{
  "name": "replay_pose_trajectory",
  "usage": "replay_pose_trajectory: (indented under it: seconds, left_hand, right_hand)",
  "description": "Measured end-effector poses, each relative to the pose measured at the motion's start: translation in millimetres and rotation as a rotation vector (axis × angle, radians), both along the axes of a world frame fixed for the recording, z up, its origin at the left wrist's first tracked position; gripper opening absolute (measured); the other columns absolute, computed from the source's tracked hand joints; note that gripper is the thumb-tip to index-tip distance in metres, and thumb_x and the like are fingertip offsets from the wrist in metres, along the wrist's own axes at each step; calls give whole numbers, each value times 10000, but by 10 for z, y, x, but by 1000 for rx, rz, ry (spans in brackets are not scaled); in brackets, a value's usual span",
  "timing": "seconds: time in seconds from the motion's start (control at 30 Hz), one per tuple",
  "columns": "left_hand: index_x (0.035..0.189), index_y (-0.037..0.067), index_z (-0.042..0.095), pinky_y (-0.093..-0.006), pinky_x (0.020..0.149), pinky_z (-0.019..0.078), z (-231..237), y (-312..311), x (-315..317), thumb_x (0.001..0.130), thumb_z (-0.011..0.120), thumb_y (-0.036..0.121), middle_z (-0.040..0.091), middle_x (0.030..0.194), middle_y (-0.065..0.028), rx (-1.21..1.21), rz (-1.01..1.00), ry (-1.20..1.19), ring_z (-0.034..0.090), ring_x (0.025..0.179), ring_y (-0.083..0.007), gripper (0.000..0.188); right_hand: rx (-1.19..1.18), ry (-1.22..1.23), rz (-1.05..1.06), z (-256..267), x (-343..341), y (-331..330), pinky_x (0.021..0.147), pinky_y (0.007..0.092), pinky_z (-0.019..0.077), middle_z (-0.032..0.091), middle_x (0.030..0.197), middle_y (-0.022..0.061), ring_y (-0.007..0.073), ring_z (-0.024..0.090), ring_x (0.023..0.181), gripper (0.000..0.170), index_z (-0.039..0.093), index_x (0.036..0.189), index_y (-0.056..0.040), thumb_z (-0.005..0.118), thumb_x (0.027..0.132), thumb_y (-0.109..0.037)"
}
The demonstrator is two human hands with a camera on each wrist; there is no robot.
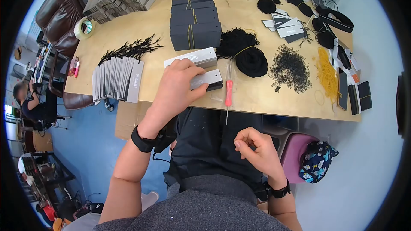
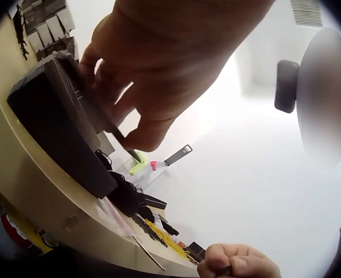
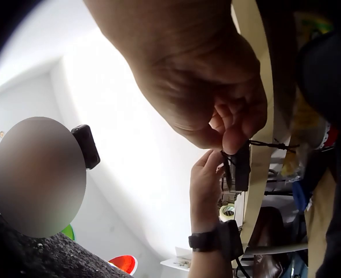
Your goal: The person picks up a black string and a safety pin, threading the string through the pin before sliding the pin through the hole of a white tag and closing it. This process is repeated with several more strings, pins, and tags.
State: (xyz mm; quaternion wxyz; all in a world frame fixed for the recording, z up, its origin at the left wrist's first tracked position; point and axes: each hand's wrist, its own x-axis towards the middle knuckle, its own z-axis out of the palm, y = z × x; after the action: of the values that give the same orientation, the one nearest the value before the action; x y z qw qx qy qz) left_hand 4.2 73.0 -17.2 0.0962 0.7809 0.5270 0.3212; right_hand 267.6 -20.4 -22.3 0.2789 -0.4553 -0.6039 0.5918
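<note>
- The left hand (image 1: pixel 177 83), centre of the head view, pinches a dark tag (image 2: pixel 105 117) between thumb and fingers; the left wrist view shows it tilted, over the front stack (image 1: pixel 212 76).
- The right hand (image 1: pixel 260 150), lower right of centre, has its fingers curled in and pinches a thin black cord (image 3: pixel 273 144), seen in the right wrist view.
- Just behind the front stack lies a second pale-topped stack (image 1: pixel 201 56).
- Just right of the front stack, a pink-handled tool (image 1: pixel 229 93) points its metal shaft over the table edge.
- Upper centre: banded dark blocks (image 1: pixel 195 36), with a black cord bundle (image 1: pixel 251 62) to their right.
- Left: a fanned row of tags (image 1: pixel 114 79).
- Right: a pile of small black pieces (image 1: pixel 291 69), then yellow bands (image 1: pixel 327 77).
</note>
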Motion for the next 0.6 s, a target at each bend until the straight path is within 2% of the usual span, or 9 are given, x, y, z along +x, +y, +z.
replay_pose_trajectory:
  seconds: [0.13,0.23,0.3,0.43,0.6]
  left_hand:
    - [960,21,667,-410,802,484,221,-192,108,664,786,99,599,958,-110,147,32,-6,575,916,-319,328]
    - [991,23,658,-399,791,520,150,-521,219,625,791,54,599,981,-120,100,-42,-63,608,921,-333,391]
    - [1013,39,644,-379,690,535,-46,-722,287,649,808,75,569,950,-125,-28,-100,-133,628,810,-315,400]
    - [1107,40,678,-355,711,542,-372,-926,344,706,815,53,588,988,-117,-147,-82,-228,651,853,-286,424]
    - [1175,46,697,-336,737,540,-443,-977,330,749,809,28,633,1028,-123,-187,-77,-336,661,895,-266,441]
  right_hand:
    - [-15,31,-17,8,31,-2,547,207,474,632,759,23,58,588,623,96,603,961,-1,635,966,-91]
    - [-31,61,-42,-11,65,-8,545,204,479,632,765,24,57,592,627,95,605,967,0,638,964,-89]
    - [-50,39,-43,9,86,3,546,203,479,630,761,20,57,594,629,97,608,969,-1,639,964,-92]
    - [-58,35,-31,-9,91,-9,548,202,478,630,757,18,58,595,632,100,608,966,-2,635,966,-98]
    - [-61,40,-18,-4,59,-5,552,201,478,630,757,19,56,597,637,105,605,966,1,630,969,-101]
